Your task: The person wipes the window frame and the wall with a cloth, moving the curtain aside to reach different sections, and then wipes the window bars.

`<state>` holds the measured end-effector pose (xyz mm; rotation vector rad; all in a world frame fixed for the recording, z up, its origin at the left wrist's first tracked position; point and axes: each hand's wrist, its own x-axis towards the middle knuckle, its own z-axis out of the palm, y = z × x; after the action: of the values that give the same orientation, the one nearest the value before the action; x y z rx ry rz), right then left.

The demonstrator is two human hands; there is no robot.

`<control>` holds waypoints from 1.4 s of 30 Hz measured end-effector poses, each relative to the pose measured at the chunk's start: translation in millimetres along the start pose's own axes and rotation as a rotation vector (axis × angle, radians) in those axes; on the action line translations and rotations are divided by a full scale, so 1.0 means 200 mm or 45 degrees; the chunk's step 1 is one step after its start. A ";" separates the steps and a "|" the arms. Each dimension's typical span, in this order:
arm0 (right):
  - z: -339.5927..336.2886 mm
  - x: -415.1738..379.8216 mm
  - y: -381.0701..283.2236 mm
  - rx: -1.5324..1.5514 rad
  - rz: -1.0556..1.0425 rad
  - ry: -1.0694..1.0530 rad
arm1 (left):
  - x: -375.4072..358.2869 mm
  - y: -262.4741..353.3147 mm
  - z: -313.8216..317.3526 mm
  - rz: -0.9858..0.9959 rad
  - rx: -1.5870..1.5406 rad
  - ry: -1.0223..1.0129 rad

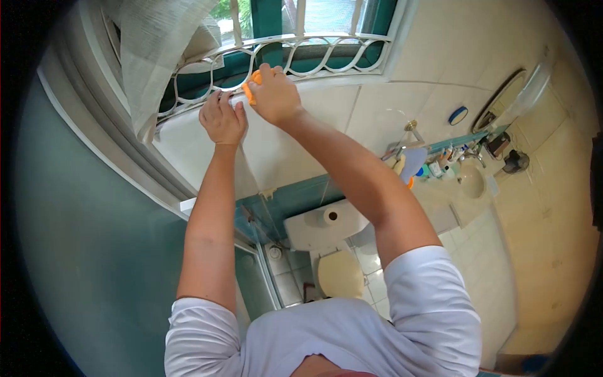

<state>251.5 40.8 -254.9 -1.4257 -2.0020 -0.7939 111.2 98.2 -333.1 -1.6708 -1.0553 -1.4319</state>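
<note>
My right hand [276, 97] is closed around a bunched orange cloth [249, 94], at the lower edge of the window just under the white metal grille [292, 41]. Part of the cloth is hidden behind my fingers. To its left, my left hand [223, 120] rests on the edge of the window ledge with its fingers laid out and nothing in them. Both arms are stretched up and forward.
A sheer curtain [160, 53] hangs at the left of the window. Below are a toilet [340, 274], its tank [301, 231] with a paper roll [331, 216], and a glass panel [267, 276]. A sink [471, 179] with several toiletries stands right, near a mirror [500, 100].
</note>
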 end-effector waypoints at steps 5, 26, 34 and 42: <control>0.07 0.07 -0.04 -0.083 0.046 -0.014 | 0.00 0.01 0.00 -0.024 -0.039 0.058; -0.08 0.09 0.22 0.395 0.495 0.075 | -0.01 0.00 -0.02 -0.056 -0.123 0.087; -0.01 0.05 0.12 0.148 0.100 -0.112 | -0.01 -0.01 -0.01 -0.043 -0.125 0.067; 0.09 0.00 0.04 0.389 0.089 0.231 | 0.00 0.00 -0.02 -0.049 -0.137 0.065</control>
<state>256.8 54.7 -265.8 -1.1964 -1.8330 -0.5380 108.8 94.3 -333.3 -1.6878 -1.0024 -1.5728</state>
